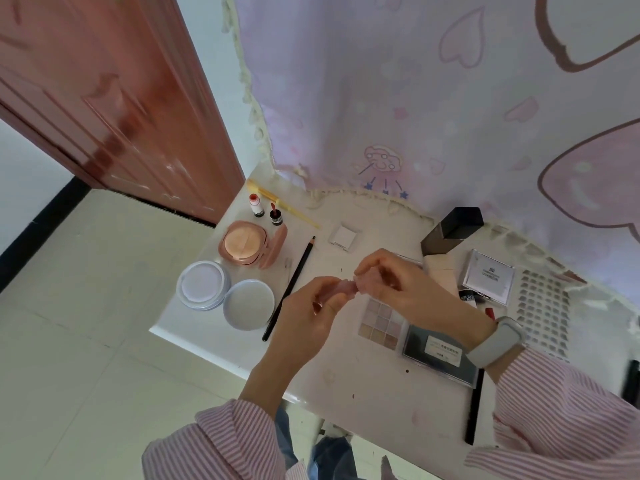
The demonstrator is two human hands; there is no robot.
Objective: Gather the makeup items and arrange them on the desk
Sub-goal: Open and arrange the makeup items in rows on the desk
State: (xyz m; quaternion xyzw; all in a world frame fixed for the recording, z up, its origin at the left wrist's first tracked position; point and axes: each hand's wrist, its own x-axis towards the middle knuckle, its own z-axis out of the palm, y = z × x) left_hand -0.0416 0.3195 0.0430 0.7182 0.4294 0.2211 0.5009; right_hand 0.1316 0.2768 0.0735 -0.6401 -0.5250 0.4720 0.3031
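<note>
Left hand (313,311) and right hand (388,282) both pinch a small pink makeup item (341,289) between them, held above the white desk (346,382). Below the right hand: eyeshadow palette (381,322). Left of the hands: black pencil (289,287), two round white compacts (225,294), open pink cushion compact (249,245).

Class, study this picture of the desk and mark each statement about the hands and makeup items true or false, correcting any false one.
1. Both hands hold one small pink item between them. True.
2. The black pencil stands upright in a cup. False: it lies flat on the desk.
3. The eyeshadow palette is open. True.
4. The left hand rests flat on the desk. False: it grips the pink item.
5. The right hand has a band at its wrist. True.
</note>
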